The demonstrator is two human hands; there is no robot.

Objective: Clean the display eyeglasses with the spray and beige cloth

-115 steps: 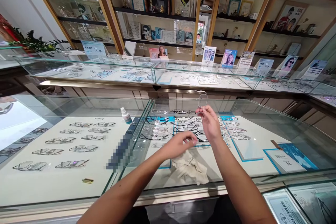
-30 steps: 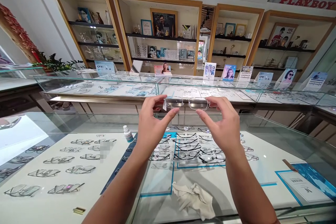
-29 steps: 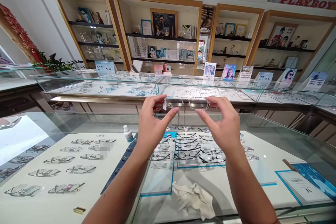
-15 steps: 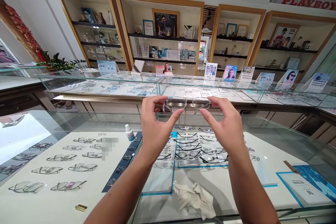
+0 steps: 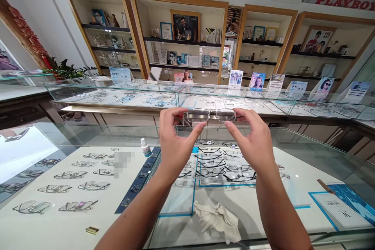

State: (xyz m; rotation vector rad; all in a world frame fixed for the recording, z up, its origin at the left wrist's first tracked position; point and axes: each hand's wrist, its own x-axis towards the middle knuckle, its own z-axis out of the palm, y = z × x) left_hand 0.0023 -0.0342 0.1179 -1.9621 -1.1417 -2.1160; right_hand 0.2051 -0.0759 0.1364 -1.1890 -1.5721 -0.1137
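A pair of thin-rimmed eyeglasses [image 5: 199, 116] is held up level above the glass display counter, lenses side by side. My left hand [image 5: 177, 136] grips its left side between thumb and fingers. On the opposite side, my right hand [image 5: 250, 134] pinches the frame the same way. Both thumbs sit low, near the lower rims, and the fingertips are partly hidden behind the frame. Below the hands, a crumpled cream cloth [image 5: 217, 220] lies on the counter's glass top. A small white bottle [image 5: 145, 147] with a blue-green lower part stands left of my left hand.
Rows of eyeglasses [image 5: 209, 172] lie inside the counter beneath my hands, with more frames [image 5: 73, 174] at the left. A small gold-coloured piece [image 5: 92, 230] rests at the lower left. Across the aisle runs another glass showcase [image 5: 234, 93] bearing small signs; wooden shelves [image 5: 179, 2] line the wall.
The eyeglasses and both hands have shifted very slightly to the right in view, along with a small camera movement. My grip on the frame looks the same.
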